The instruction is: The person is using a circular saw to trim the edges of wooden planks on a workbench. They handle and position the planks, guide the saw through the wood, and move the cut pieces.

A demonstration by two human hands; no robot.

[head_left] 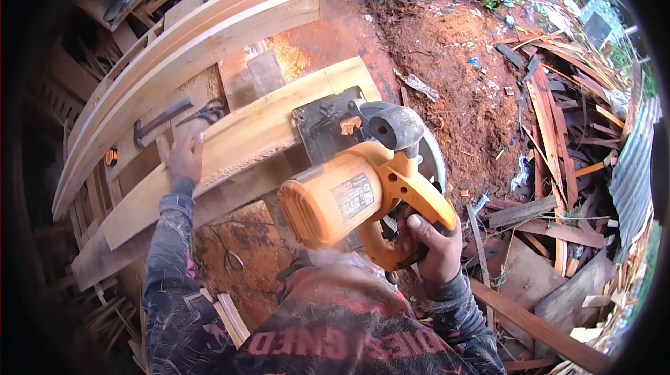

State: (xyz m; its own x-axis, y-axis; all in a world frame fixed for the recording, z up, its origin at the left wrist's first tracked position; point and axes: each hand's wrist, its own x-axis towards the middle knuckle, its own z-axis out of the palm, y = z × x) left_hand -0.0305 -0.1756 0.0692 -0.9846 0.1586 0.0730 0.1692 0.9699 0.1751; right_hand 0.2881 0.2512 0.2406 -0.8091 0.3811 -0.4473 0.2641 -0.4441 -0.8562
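My right hand (438, 244) grips the rear handle of an orange circular saw (331, 197). Its dark base plate (324, 124) rests on the right part of a pale wooden board (258, 120). Part of the blade shows past the motor; where it meets the wood is hidden. Across the board's left part lies my left hand (185, 160), its fingers at the far edge, holding the wood. Just beyond that hand are dark-handled scissors (207, 112) and a dark L-shaped tool (160, 121). A thin line crosses the board near its right end.
Long curved boards (209, 47) lie beyond the worked board. An orange and black round object (112, 157) sits at left. Scrap planks (551, 131) and a corrugated metal sheet (635, 166) are heaped at right, beside reddish soil (447, 82). A loose plank (537, 326) slants at lower right.
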